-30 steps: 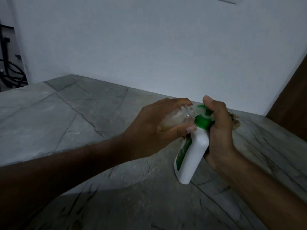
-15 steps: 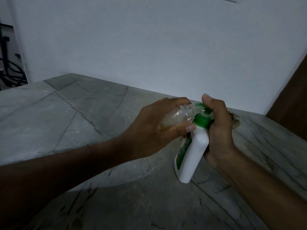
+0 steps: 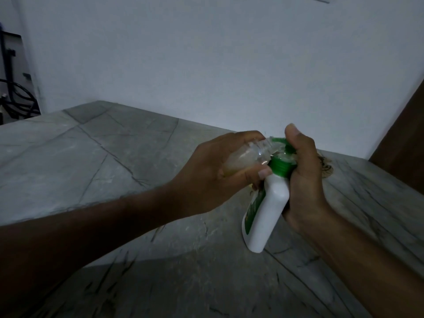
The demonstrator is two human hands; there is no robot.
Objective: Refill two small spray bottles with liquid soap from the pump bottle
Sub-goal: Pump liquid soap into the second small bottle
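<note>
left hand (image 3: pixel 206 177) gripping spray bottle (image 3: pixel 243 158), pump bottle (image 3: pixel 267 216)

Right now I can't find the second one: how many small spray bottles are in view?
1. The small clear bottle lies in the left hand, tilted against the pump bottle. Another may be out of view.

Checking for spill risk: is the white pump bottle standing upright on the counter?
No, the right hand grips the pump bottle tilted, its green top leaning toward the small bottle in the left hand.
</note>
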